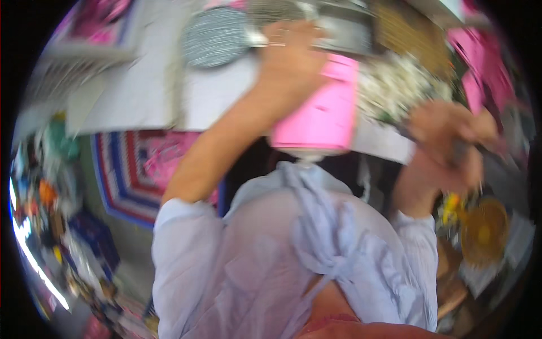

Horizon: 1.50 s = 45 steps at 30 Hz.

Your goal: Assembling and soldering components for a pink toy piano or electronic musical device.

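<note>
The picture is blurred by motion. My left hand [291,59] is raised over the white table [135,96] and is closed around the upper part of a pink container [322,113] with a white end, which is tilted. Just beyond my fingers lie a round grey striped disc [217,37] and a grey metal thing [344,31]. My right hand [446,135] is a fist around a thin dark handle [458,151]; what the handle belongs to is too blurred to tell. A heap of small white bits [395,85] lies between my hands.
My light blue shirt [293,254] fills the lower middle. A red, white and blue striped rug [127,169] lies on the floor at left, with colourful clutter [51,214] beyond it. A small yellow fan [483,229] stands at right. Pink items [480,73] sit at the upper right.
</note>
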{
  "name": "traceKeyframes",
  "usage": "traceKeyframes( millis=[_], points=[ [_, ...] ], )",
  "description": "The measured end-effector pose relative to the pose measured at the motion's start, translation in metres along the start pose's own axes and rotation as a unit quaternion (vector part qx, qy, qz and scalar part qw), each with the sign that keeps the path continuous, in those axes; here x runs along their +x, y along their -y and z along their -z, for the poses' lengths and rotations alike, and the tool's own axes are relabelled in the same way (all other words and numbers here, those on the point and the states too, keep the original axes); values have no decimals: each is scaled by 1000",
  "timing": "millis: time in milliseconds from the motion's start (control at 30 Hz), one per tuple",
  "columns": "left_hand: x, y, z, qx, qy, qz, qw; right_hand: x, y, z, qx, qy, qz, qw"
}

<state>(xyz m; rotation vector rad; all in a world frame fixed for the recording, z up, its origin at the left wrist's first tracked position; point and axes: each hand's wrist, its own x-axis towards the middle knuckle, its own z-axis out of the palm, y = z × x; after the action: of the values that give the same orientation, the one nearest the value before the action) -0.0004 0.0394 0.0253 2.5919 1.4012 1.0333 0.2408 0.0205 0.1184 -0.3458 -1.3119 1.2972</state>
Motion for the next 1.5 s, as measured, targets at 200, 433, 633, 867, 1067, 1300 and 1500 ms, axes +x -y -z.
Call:
traceKeyframes(
  millis=[200, 433, 633, 867, 1067, 1300, 1500],
  points=[
    [-133, 15, 124, -142, -184, 188, 954, 14, 20, 36, 105, 74, 14, 992],
    [-559, 30, -29, 146, -190, 726, 644, 28, -6, -2, 48, 72, -33, 996],
    [-599, 49, -50, 44, 335, 784, 520, 37, -13, -9, 41, 78, -48, 995],
    [-119, 76, 199, -447, 114, 361, 810, 34, -16, 6, 6, -15, -97, 995],
    [112, 233, 113, -24, -151, 195, 969, 49, -8, -12, -74, -74, -121, 987],
    [290, 313, 59, 329, -164, 78, 927, 55, 1, 3, -122, -113, -142, 976],
    [337, 337, 77, 351, -25, 138, 926, 52, 3, 21, -65, -80, -137, 985]
  ],
)
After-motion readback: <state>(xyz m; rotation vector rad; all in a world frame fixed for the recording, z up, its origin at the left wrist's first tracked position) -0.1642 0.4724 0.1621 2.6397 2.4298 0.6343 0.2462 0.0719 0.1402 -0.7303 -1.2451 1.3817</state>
